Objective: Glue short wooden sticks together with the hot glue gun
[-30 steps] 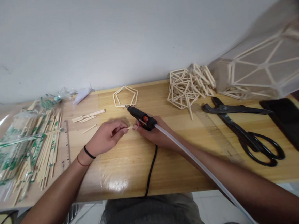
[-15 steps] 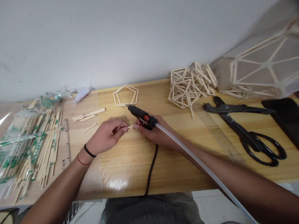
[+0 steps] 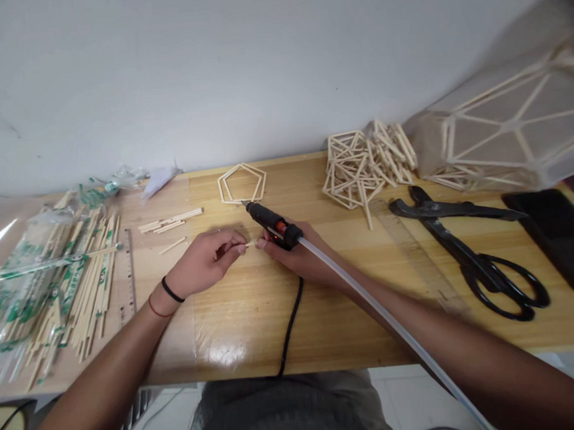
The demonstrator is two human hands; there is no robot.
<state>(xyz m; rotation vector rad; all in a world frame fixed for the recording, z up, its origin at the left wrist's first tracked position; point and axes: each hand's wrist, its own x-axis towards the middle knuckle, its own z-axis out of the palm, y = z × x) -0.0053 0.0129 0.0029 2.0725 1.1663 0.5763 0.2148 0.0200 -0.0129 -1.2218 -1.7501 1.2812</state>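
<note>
My left hand (image 3: pixel 206 262) pinches one end of a short wooden stick (image 3: pixel 250 244) just above the wooden desk (image 3: pixel 352 302). Facing it, my right hand (image 3: pixel 297 257) pinches the stick's other end with its fingertips and also carries a black hot glue gun (image 3: pixel 272 224). The gun's nozzle points away toward a flat pentagon of sticks (image 3: pixel 242 183). A clear glue stick (image 3: pixel 371 301) runs back from the gun along my right forearm. The black power cord (image 3: pixel 290 329) drops off the desk's front edge.
Bundles of packaged bamboo sticks (image 3: pixel 41 284) and a ruler (image 3: pixel 129 272) lie at left, with cut stick pieces (image 3: pixel 169 222) nearby. A pile of stick pentagons (image 3: pixel 365 164), a clear ruler (image 3: pixel 418 258), large black shears (image 3: pixel 471 248), a black phone (image 3: pixel 558 235) and a geometric stick frame (image 3: pixel 517 127) are at right.
</note>
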